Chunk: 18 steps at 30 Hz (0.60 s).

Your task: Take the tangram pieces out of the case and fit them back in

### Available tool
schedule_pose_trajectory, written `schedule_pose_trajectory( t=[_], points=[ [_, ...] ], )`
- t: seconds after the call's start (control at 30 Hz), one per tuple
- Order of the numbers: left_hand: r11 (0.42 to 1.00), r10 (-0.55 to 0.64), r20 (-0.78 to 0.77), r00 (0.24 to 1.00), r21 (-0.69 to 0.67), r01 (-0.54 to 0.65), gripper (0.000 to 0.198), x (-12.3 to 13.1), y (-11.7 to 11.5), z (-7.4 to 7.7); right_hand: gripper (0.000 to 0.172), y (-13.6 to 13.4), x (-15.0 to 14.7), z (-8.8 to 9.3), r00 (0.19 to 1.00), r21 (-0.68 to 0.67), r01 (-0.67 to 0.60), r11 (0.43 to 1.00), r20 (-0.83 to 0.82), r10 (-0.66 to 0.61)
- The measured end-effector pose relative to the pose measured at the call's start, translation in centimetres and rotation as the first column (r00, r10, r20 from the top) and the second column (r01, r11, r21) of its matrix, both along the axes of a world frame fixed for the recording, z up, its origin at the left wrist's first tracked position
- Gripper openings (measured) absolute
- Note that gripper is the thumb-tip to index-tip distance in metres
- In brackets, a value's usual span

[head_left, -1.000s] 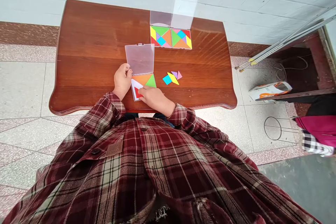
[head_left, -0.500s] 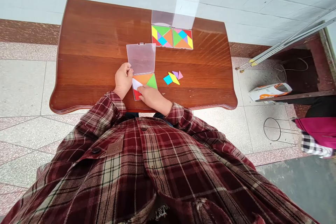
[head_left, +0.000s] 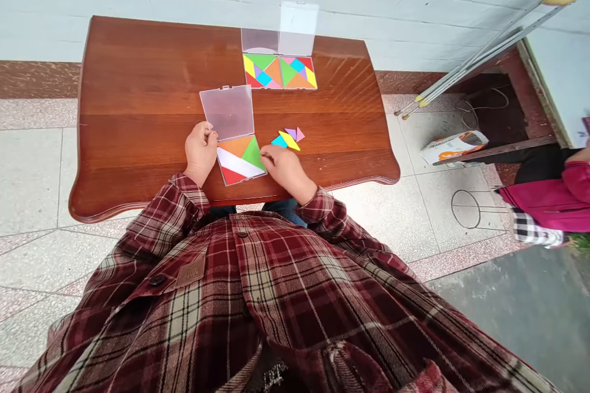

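A tangram case [head_left: 244, 178] lies unfolded near the table's front edge, its clear lid [head_left: 228, 112] tilted up at the back. Inside the tray are an orange triangle [head_left: 237, 145], a green triangle [head_left: 253, 153] and a red triangle [head_left: 230, 175], with a bare white strip between. My left hand [head_left: 200, 153] is closed, pinching the lid's lower left edge. At the tray's right side is my right hand [head_left: 290, 173], loosely curled, thumb and forefinger slightly apart with nothing visible between them. Just beyond it lie a blue square [head_left: 278, 140], yellow parallelogram [head_left: 290, 140], purple triangle [head_left: 291, 132] and pink triangle [head_left: 300, 134].
Two filled tangram cases [head_left: 262, 70] stand open side by side at the back of the brown wooden table [head_left: 152, 116], lids against the wall. On the right are a white-and-orange bag [head_left: 454, 147], a wire ring [head_left: 465, 209] and a person in a magenta top [head_left: 534, 199].
My right hand has moved right, off the red and white area of the tray to its right edge. My left hand stays at the lid. The whole view has shifted.
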<state>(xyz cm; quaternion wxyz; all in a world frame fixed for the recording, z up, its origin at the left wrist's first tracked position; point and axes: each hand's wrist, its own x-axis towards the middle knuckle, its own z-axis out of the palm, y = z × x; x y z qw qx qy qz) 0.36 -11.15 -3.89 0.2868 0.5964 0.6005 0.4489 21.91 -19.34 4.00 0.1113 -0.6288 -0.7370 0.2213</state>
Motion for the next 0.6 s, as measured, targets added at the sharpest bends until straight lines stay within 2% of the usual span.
schedule_pose_trajectory(
  t=[0.1,0.17,0.33,0.5,0.6],
  points=[
    [1.000,0.003,0.001,1.000,-0.002,-0.003,0.017,-0.1,0.2,-0.2,0.025,0.9,2.8,-0.1,0.982,0.016,0.167,0.986,0.090,-0.168],
    [1.000,0.004,0.005,1.000,0.001,-0.004,0.017,-0.1,0.3,-0.2,0.028,1.6,3.6,-0.2,0.966,0.005,0.208,0.978,0.154,-0.206],
    [1.000,0.007,-0.005,1.000,0.001,-0.007,0.018,-0.1,0.1,-0.1,0.042,2.6,2.8,-0.6,0.940,-0.070,0.211,0.975,0.287,-0.183],
    [1.000,0.004,-0.003,1.000,0.009,-0.004,0.017,0.0,-0.2,0.3,0.038,2.5,2.5,-0.7,0.943,-0.064,0.174,0.983,0.299,-0.147],
    [1.000,-0.006,0.010,1.000,0.008,0.006,0.017,0.0,-0.2,0.4,0.043,2.5,2.5,-0.8,0.939,-0.063,0.191,0.980,0.302,-0.164]
  ],
)
